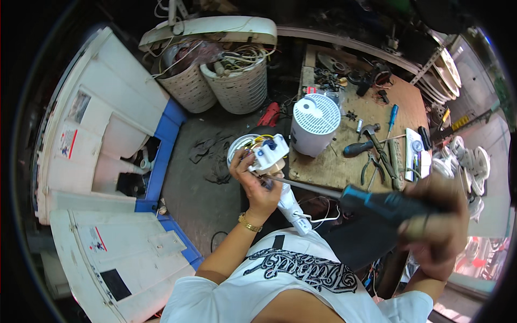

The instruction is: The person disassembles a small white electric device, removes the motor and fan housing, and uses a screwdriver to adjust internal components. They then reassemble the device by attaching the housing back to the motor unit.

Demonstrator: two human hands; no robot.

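My left hand (256, 188) grips a white plastic appliance housing (269, 154) with yellow and blue wires and a white column below it, held over my lap. A wristwatch is on that wrist. In my right hand (439, 229), blurred by motion, is a large screwdriver (377, 207) with a black and teal handle. Its long shank points left, and its tip reaches the underside of the housing by my left fingers. Whether the tip sits in a screw cannot be made out. A white cord (323, 218) loops beside the column.
On the wooden workbench (318, 171) stand a white perforated-top tub (316, 126), a hammer (371, 131), pliers (372, 166) and a blue screwdriver (393, 117). Wire-filled baskets (239, 86) stand beyond. Large white and blue panels (86, 140) lean at left. A red tool (269, 114) lies near the bench.
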